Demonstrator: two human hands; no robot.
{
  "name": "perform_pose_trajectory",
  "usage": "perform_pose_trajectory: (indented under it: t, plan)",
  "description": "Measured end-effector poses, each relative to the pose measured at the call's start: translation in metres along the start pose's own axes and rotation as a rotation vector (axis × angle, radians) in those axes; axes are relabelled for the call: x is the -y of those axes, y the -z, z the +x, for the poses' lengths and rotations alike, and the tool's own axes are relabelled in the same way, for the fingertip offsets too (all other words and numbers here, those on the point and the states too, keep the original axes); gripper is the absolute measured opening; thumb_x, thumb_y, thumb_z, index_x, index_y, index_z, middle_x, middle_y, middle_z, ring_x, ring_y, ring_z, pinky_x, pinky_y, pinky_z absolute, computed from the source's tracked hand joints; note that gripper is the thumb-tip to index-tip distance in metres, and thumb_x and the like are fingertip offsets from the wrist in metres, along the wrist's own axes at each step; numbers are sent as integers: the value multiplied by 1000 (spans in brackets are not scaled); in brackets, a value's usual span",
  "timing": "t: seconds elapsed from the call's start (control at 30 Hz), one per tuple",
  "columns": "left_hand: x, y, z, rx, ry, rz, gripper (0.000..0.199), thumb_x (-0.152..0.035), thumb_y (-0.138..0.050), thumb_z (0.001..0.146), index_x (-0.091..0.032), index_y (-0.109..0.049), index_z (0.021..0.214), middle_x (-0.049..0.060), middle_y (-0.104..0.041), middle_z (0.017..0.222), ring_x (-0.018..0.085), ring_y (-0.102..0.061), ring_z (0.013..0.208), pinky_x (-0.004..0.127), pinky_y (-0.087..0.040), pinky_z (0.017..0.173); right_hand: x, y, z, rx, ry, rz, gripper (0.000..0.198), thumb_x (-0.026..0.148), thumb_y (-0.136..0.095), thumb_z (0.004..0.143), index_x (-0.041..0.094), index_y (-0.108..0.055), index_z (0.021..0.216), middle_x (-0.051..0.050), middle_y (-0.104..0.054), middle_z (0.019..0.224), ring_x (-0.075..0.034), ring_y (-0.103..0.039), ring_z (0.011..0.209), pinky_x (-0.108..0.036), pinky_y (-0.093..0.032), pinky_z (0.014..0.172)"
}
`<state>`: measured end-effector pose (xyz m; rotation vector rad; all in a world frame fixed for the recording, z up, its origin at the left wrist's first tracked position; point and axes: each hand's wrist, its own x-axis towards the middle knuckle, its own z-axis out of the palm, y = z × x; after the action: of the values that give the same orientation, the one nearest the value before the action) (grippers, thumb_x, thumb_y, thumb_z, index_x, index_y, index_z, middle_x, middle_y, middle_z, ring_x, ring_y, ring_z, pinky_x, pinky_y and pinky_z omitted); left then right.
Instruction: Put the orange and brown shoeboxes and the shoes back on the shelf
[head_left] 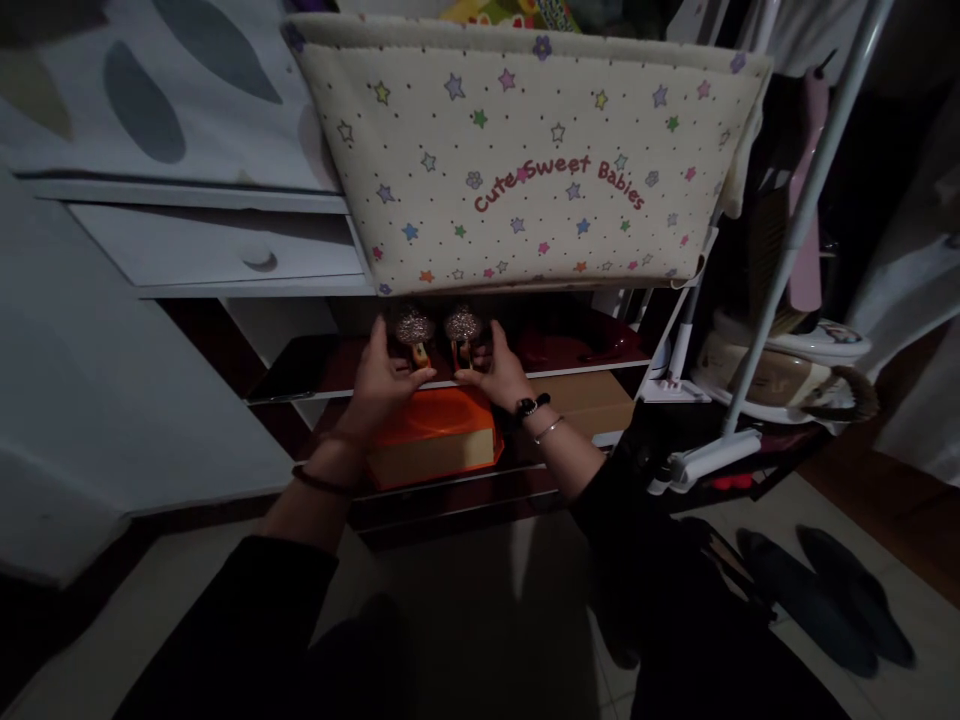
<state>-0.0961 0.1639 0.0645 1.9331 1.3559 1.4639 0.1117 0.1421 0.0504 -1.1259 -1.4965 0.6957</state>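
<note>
A pair of glittery shoes stands side by side on the dark red shelf point(337, 365), under a printed fabric basket. My left hand point(382, 372) curls round the outer side of the left glittery shoe point(414, 326), its thumb low at the front. Mirroring it, my right hand point(496, 372) grips the right glittery shoe point(463, 325) from its outer side, thumb pointing inward. The fingertips of both hands are partly hidden in shadow behind the shoes. Directly below lies an orange box point(435, 450) on the lower shelf.
The star-patterned basket point(540, 160) overhangs the shelf. Dark red glossy shoes point(585, 340) sit to the right, above a brown cardboard box point(585, 400). A white-handled mop point(772, 290) leans at the right. Dark shoes point(817, 600) lie on the floor. A white drawer point(225, 245) is at left.
</note>
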Motion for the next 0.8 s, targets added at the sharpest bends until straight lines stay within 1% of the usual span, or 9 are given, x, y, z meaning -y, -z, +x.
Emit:
perform_pose_trajectory:
  t: [0.07, 0.13, 0.27, 0.33, 0.43, 0.53, 0.6, 0.7, 0.8]
  plan:
    - [-13, -3, -18, -153, -104, 71, 111, -30, -83, 68, -18, -29, 163, 21, -45, 151, 25, -66, 107, 38, -61, 89, 13, 18, -30, -73, 94, -70, 106, 34, -86, 77, 24, -26, 164, -9, -65, 119, -23, -69, 100, -42, -60, 96]
    - [-32, -10, -39, -270, -252, 167, 85, -29, -77, 79, -15, -43, 155, 20, -44, 149, 31, -56, 129, 45, -53, 110, 19, 49, -58, -187, 215, -102, 79, 36, -72, 90, 26, -36, 159, -11, -64, 126, -24, -69, 105, -44, -58, 100]
    - [-73, -47, -64, -11, -516, 260, 42, -25, -64, 91, -18, -64, 133, 18, -53, 138, 32, -52, 132, 49, -46, 118, 1, 142, -76, -540, 201, -276, 56, 38, -63, 93, 21, -51, 145, -15, -65, 133, -30, -64, 121, -52, -52, 109]
    - [-90, -72, -62, 137, -599, 296, 44, -16, -58, 92, -18, -64, 137, 18, -51, 144, 33, -49, 137, 51, -44, 119, -16, 188, -65, -650, 19, -300, 63, 37, -66, 88, 12, -51, 143, -19, -66, 131, -30, -66, 120, -50, -52, 109]
    - [-108, -107, -43, 345, -558, 434, 66, 0, -51, 86, -21, -58, 149, 20, -34, 163, 39, -31, 154, 59, -36, 123, -36, 236, -40, -633, -237, -325, 72, 38, -71, 85, 5, -48, 145, -24, -66, 134, -30, -67, 119, -45, -54, 106]
    - [-117, -126, -20, 513, -429, 568, 76, 5, -46, 84, -29, -56, 152, 18, -30, 168, 44, -23, 158, 65, -33, 121, -44, 257, -22, -572, -304, -376, 64, 36, -77, 80, 7, -57, 134, -23, -67, 133, -29, -67, 119, -43, -52, 106]
    - [-121, -131, -7, 576, -369, 613, 73, 2, -43, 88, -31, -55, 151, 19, -37, 162, 44, -36, 152, 63, -39, 116, -46, 261, -15, -537, -317, -393, 49, 33, -81, 76, 9, -66, 116, -20, -72, 119, -29, -70, 110, -44, -54, 102]
    - [-121, -130, 4, 659, -323, 637, 64, -2, -39, 91, -30, -61, 145, 19, -49, 143, 33, -66, 121, 48, -52, 103, -44, 258, -10, -482, -334, -394, 37, 33, -84, 73, 14, -66, 99, -11, -74, 98, -25, -71, 91, -43, -57, 90]
    - [-116, -126, 11, 700, -354, 599, 57, -5, -49, 90, -29, -64, 139, 15, -54, 130, 25, -71, 100, 38, -55, 95, -38, 245, -5, -459, -260, -377, 43, 35, -84, 74, 17, -62, 106, -6, -72, 96, -21, -69, 85, -40, -57, 85]
